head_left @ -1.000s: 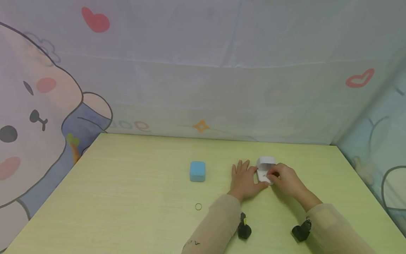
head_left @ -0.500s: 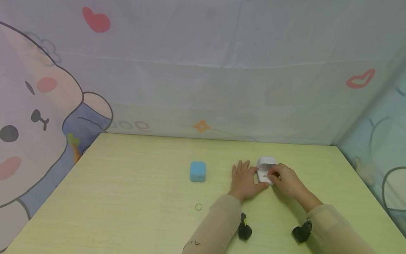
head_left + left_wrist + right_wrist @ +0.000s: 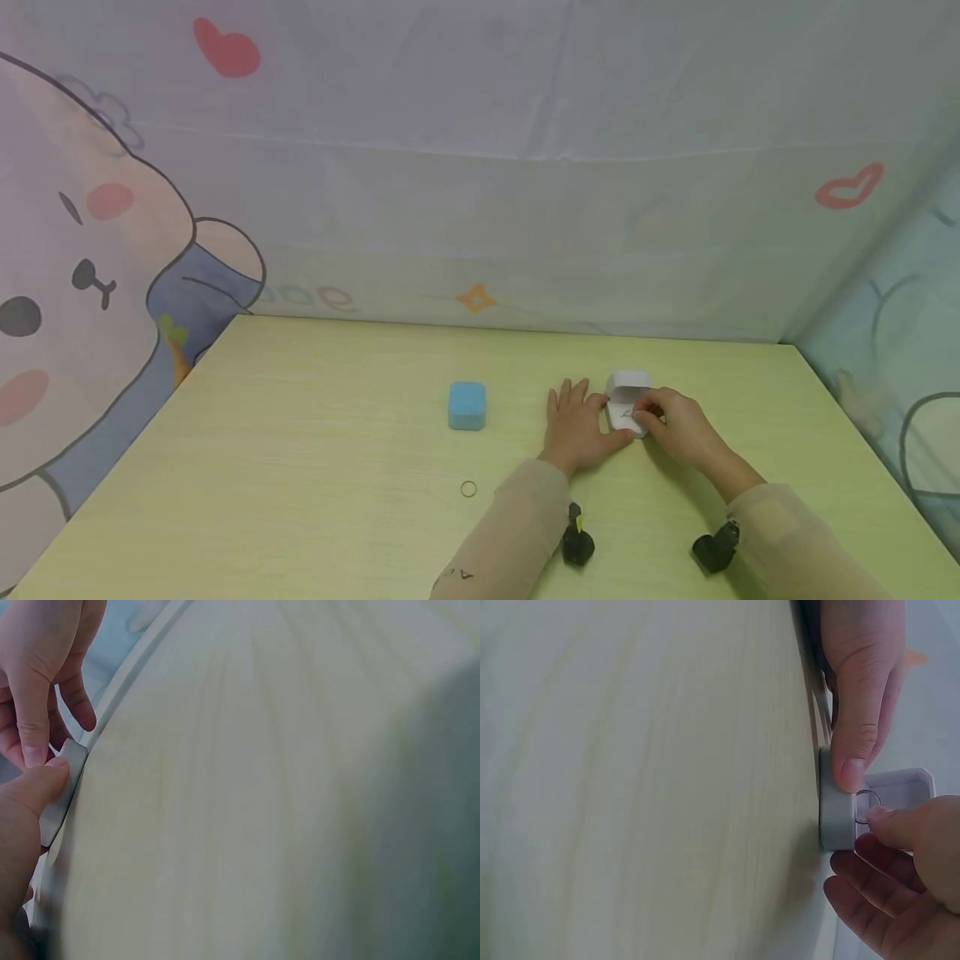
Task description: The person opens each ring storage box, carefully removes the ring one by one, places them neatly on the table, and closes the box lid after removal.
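A small white ring box (image 3: 628,380) stands on the table at the right with its lid raised. My left hand (image 3: 581,435) steadies it, the thumb against its front and the index finger at its left side; the other fingers spread on the table. My right hand (image 3: 677,427) pinches a thin ring (image 3: 868,792) between thumb and forefinger. In the right wrist view this ring stands upright at the box's white insert; whether it sits in a slot is hard to tell. The left wrist view shows both thumbs close together at the box (image 3: 64,799).
A light blue box (image 3: 467,406) with its lid down stands left of the hands. Nearer the front, a thin gold-coloured ring (image 3: 468,497) lies flat on the pale wooden table (image 3: 300,467). A printed cloth (image 3: 420,200) hangs behind the table's back edge.
Almost nothing differs. Both hands stay at the white ring box, and the ring at the right fingertips shifts only very slightly.
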`<act>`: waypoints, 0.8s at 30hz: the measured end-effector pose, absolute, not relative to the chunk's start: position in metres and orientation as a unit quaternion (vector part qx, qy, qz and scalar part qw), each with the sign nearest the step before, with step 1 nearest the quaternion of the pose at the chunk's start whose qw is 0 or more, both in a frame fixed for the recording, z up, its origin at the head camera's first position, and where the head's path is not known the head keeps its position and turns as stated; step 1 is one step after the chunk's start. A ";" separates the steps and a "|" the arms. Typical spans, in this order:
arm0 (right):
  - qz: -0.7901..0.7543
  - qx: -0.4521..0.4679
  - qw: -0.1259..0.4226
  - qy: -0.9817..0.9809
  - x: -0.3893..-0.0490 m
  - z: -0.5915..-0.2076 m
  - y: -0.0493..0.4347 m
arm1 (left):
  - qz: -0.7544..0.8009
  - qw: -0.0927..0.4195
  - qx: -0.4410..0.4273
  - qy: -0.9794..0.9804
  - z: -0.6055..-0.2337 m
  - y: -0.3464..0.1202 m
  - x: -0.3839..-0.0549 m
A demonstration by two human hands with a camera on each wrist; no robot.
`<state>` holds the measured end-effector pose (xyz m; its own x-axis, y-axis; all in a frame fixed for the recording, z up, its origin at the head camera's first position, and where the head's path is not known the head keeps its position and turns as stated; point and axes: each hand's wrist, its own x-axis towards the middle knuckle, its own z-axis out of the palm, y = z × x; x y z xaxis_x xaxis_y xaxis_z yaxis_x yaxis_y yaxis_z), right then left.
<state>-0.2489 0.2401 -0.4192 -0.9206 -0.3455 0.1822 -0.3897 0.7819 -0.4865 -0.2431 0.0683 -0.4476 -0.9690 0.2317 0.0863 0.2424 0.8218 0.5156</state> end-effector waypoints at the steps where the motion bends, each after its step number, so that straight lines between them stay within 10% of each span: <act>1: 0.265 0.195 0.043 -0.943 -0.249 -0.419 0.240 | -0.270 0.008 -0.124 -0.955 -0.448 0.068 -0.243; 24: 0.278 0.190 0.044 -0.940 -0.246 -0.417 0.238 | -0.273 0.010 -0.121 -0.954 -0.449 0.069 -0.245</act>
<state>-0.2462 0.2381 -0.4168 -0.9239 -0.3333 0.1878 -0.3818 0.7726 -0.5072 -0.2447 0.0691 -0.4492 -0.9704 0.2262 0.0845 0.2367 0.8221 0.5179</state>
